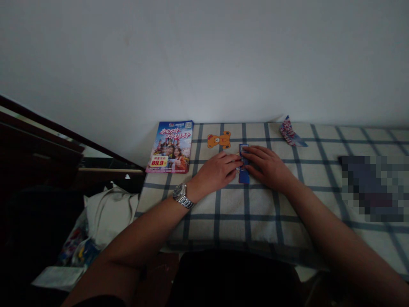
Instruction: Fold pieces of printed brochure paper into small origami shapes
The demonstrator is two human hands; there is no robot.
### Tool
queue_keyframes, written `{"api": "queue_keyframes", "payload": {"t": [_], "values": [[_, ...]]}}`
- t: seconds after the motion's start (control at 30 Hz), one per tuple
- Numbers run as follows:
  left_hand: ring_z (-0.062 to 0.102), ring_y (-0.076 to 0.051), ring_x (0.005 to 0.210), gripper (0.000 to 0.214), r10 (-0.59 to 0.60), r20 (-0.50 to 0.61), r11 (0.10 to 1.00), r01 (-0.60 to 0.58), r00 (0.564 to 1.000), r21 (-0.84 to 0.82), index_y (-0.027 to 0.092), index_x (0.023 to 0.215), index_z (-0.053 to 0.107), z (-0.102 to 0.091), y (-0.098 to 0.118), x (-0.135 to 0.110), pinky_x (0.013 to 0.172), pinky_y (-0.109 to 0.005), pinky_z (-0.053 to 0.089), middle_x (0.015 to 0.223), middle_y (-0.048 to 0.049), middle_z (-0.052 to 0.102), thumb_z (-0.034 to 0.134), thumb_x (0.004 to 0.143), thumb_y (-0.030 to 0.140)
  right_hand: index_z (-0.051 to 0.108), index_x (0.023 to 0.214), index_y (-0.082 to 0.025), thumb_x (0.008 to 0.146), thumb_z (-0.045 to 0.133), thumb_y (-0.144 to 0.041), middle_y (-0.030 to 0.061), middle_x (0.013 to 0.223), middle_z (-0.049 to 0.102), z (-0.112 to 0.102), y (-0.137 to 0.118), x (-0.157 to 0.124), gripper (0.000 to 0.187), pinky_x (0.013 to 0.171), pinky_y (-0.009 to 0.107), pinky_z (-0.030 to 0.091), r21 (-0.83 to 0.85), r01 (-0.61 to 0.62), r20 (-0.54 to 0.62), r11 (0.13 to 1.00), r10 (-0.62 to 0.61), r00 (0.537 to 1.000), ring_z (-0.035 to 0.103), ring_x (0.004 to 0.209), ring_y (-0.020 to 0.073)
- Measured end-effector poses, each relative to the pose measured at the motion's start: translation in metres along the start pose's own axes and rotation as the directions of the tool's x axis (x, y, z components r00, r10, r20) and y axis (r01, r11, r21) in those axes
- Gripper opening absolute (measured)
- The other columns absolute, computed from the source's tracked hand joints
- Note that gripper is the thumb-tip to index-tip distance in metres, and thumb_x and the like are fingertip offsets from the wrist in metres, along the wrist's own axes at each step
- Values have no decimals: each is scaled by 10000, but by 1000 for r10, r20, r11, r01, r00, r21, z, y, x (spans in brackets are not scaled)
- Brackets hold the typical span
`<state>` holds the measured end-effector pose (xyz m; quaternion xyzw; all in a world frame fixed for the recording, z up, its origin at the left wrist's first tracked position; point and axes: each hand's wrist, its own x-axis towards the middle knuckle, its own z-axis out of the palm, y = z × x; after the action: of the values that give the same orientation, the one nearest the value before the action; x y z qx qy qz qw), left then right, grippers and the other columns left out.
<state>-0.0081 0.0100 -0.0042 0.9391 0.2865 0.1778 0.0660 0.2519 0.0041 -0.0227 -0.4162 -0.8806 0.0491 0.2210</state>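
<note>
A narrow strip of folded blue paper (pixel 244 177), printed like a flyer, lies on the checked cloth between my two hands. My left hand (pixel 222 168), wearing a metal watch (pixel 183 196) on the wrist, has its fingertips closed at the strip's left edge. From the other side, my right hand (pixel 266 166) presses its curved fingers onto the strip's upper part and right edge. The fingers cover the middle of the paper, so its folds are partly hidden.
A stack of printed flyers (pixel 171 147) lies at the left by the wall. An orange bear picture (pixel 219 139) sits beyond my hands. A folded paper piece (pixel 290 131) stands at the back right. A blurred dark object (pixel 370 187) lies right; a white bag (pixel 110 211) is lower left.
</note>
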Motion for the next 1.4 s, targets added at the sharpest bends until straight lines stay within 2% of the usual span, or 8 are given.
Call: {"api": "queue_keyframes", "payload": {"t": [0.4, 0.63, 0.8, 1.2, 1.4], "values": [[610, -236, 1170, 318, -1, -21, 1000, 1, 1000, 2, 179, 1368, 687, 4, -1, -1, 1060, -432, 539, 1436, -75, 673, 573, 1077, 239, 645, 1460, -201, 1052, 602, -337, 135, 1541, 635, -1, 1, 0, 433, 1191, 604, 505, 35, 23, -23, 999, -22, 999, 590, 1416, 343], [623, -237, 1192, 311, 0, -18, 1000, 0, 1000, -9, 180, 1355, 696, 2, 0, 0, 1073, -442, 539, 1428, -90, 679, 566, 1077, 226, 640, 1473, -234, 1042, 617, -337, 121, 1553, 628, -1, 2, -1, 444, 1183, 631, 507, 33, 15, -21, 999, -14, 1000, 587, 1421, 351], [620, -240, 1193, 318, 2, -20, 1000, -2, 1000, -9, 166, 1364, 687, 3, -1, 0, 1093, -446, 532, 1428, -83, 677, 554, 1081, 225, 651, 1461, -204, 1054, 599, -343, 134, 1545, 632, -2, 0, 0, 434, 1194, 610, 502, 21, 7, -14, 1000, -7, 1000, 581, 1423, 348], [625, -233, 1198, 300, -3, -35, 1000, 2, 999, -21, 174, 1341, 696, 4, -1, 1, 1077, -431, 536, 1402, -88, 683, 554, 1083, 234, 634, 1488, -241, 1052, 598, -335, 116, 1563, 618, -1, 0, 0, 447, 1181, 642, 501, 34, 0, -4, 999, 0, 1000, 576, 1427, 353], [620, -237, 1198, 300, 1, -29, 1000, -2, 1000, -7, 169, 1350, 684, 6, -1, 1, 1089, -431, 522, 1404, -85, 680, 562, 1087, 247, 659, 1454, -204, 1056, 602, -355, 130, 1546, 633, 0, 0, 0, 430, 1185, 614, 508, 23, 9, -19, 1000, -9, 1000, 592, 1408, 351]]}}
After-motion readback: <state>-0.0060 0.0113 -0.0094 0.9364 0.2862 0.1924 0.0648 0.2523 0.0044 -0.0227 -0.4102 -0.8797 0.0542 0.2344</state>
